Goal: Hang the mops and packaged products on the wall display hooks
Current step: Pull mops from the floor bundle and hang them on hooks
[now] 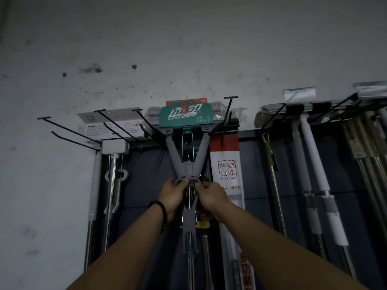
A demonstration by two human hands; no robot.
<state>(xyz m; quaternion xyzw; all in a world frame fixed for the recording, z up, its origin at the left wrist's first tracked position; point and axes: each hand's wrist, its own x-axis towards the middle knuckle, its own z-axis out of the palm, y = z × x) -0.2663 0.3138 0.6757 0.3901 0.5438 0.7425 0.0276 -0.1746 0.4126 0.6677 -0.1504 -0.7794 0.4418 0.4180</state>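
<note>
A sponge mop (186,155) with a grey Y-shaped frame and a green packaged head hangs upright against the dark wall panel, its head up among the black display hooks (125,126). My left hand (172,195) grips the grey handle loop at the base of the Y from the left. On the right side of that same loop, my right hand (209,196) pinches it with curled fingers. Behind the mop, a metal pole and a green-yellow fitting are partly hidden.
A white boxed mop (114,147) hangs at the left. A white bagged product with red print (227,174) hangs just right of my hands. Several mops with white and metal poles (314,168) fill the hooks at the right. Empty black hooks jut out at upper left.
</note>
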